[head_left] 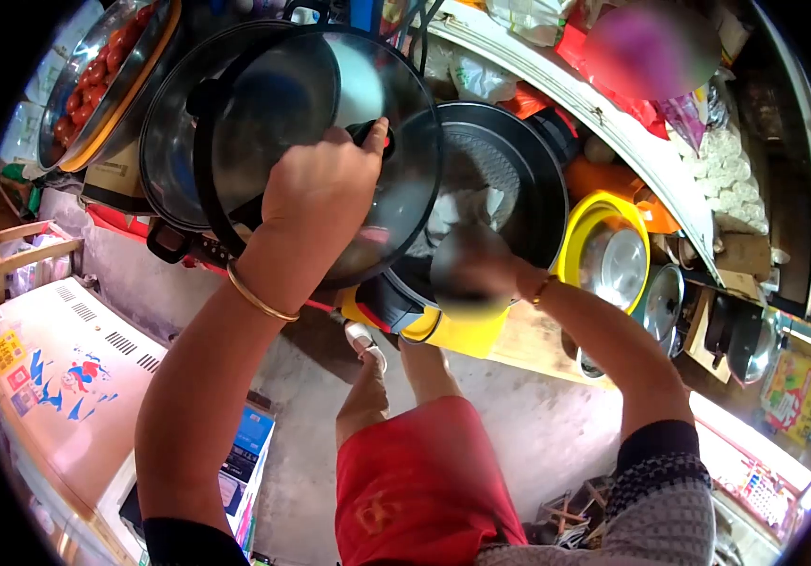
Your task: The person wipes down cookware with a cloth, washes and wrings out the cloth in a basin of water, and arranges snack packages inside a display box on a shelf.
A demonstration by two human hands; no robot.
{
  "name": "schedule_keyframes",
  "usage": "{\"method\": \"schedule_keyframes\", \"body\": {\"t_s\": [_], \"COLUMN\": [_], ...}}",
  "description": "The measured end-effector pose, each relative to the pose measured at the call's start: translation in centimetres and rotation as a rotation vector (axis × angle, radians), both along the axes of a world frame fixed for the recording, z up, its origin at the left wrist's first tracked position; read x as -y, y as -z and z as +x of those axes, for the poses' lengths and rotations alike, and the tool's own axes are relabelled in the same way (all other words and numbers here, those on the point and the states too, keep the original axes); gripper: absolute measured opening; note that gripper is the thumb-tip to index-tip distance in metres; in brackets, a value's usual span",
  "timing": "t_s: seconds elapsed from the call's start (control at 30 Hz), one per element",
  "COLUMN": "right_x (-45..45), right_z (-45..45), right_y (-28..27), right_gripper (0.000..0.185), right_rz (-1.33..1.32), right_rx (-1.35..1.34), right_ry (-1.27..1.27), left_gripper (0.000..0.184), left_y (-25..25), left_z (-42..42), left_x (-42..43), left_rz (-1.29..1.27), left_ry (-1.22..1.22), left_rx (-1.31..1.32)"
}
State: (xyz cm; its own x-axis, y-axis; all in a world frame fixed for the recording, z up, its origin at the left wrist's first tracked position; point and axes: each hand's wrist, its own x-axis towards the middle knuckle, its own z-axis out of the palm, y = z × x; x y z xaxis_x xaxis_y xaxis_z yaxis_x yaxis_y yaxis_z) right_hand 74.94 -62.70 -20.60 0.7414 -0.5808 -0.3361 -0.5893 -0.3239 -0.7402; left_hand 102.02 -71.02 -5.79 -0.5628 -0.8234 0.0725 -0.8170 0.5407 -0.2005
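Note:
My left hand (325,184) is closed on the black knob of a large glass lid (283,113) with a dark rim. The lid is tilted and partly overlaps a round black pan (542,165) on its right. My right hand (495,274) reaches over that pan's near rim, its fingers smeared by a blurred patch. Just beyond them, inside the pan, lies a crumpled white piece of cloth or paper (467,208). Whether my right fingers grip it cannot be made out. Behind the lid stands another wide dark pot (165,141).
A metal bowl of red tomato-like pieces (94,90) stands at the far left. To the right are a yellow basin (570,250) and another glass lid (665,302). A white shelf edge (603,118) curves behind the pan. A white chest freezer (66,358) stands at lower left.

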Motion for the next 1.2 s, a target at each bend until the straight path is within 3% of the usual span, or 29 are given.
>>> {"method": "schedule_keyframes", "body": {"t_s": [0.03,0.1,0.2,0.23,0.3,0.33,0.37,0.4,0.47,0.53,0.63,0.7,0.73,0.8,0.83,0.87,1.0,1.07,1.2], "right_x": [0.6,0.3,-0.1,2.0,6.7,8.1,9.2,9.0,5.7,1.8,-0.9,-1.7,-1.9,-3.0,-3.7,-4.5,-8.4,-10.7,-10.4], "right_z": [-0.6,-1.9,0.1,2.2,2.2,1.3,0.4,-1.0,-3.1,-1.4,-0.5,-0.9,-0.7,-0.1,-0.1,-0.3,-2.1,-4.8,-6.7], "right_y": [-1.7,0.7,8.1,4.3,9.1,8.8,8.0,7.4,6.4,5.0,2.9,3.5,1.9,-2.1,-5.2,-7.3,-12.6,-9.5,-10.3], "right_gripper": [0.03,0.031,0.038,0.04,0.036,0.039,0.041,0.043,0.046,0.034,0.043,0.048,0.048,0.056,0.055,0.055,0.054,0.053,0.053], "right_rz": [0.174,0.104,-0.545,-0.643,-0.695,-0.677,-0.383,-0.482,-0.609,-0.531,-0.335,0.483,0.471,0.571,0.629,0.619,0.372,0.311,0.237], "right_rx": [-0.409,-0.287,-0.149,-0.142,-0.173,-0.192,-0.362,-0.502,-0.546,-0.887,-0.772,0.117,0.128,0.611,0.691,0.701,0.326,0.366,0.294], "right_ry": [-0.154,-0.094,0.04,0.068,0.234,0.334,0.579,0.652,0.672,0.701,0.517,1.039,1.042,1.355,1.374,1.374,1.343,1.334,1.388], "left_gripper": [0.042,0.043,0.043,0.043,0.043,0.042,0.042,0.041,0.041,0.042,0.043,0.043,0.043,0.042,0.042,0.043,0.051,0.051,0.051], "left_y": [-0.1,-0.2,-0.2,-0.3,-0.4,-0.3,-0.3,-0.5,-0.9,-0.6,-0.9,-1.4,-1.8,-2.6,-3.2,-4.0,-4.6,-3.1,0.3], "left_z": [-0.1,-0.1,-0.1,-0.3,-0.3,-0.3,-0.4,-0.5,-0.4,-0.5,-0.8,-0.8,-1.1,-1.9,-2.3,-3.1,-7.2,-8.9,-11.9], "left_x": [0.0,0.2,0.0,0.1,0.1,0.0,0.0,0.0,-0.1,-0.1,-0.1,0.0,0.1,-0.9,-1.6,-2.3,-4.8,-5.2,-4.3], "left_rz": [-0.003,0.022,0.062,0.066,0.084,0.1,0.098,0.102,0.099,0.087,0.086,0.111,0.146,0.161,0.185,0.23,0.36,0.33,0.437], "left_ry": [0.021,0.015,0.003,0.005,0.003,-0.001,0.004,0.001,-0.001,-0.014,0.011,0.028,0.042,0.074,0.096,0.093,0.139,0.221,0.193], "left_rx": [0.011,-0.005,0.014,0.021,-0.008,-0.042,-0.038,-0.036,-0.037,-0.047,-0.08,-0.099,-0.128,-0.181,-0.236,-0.21,-0.229,-0.351,-0.427]}}
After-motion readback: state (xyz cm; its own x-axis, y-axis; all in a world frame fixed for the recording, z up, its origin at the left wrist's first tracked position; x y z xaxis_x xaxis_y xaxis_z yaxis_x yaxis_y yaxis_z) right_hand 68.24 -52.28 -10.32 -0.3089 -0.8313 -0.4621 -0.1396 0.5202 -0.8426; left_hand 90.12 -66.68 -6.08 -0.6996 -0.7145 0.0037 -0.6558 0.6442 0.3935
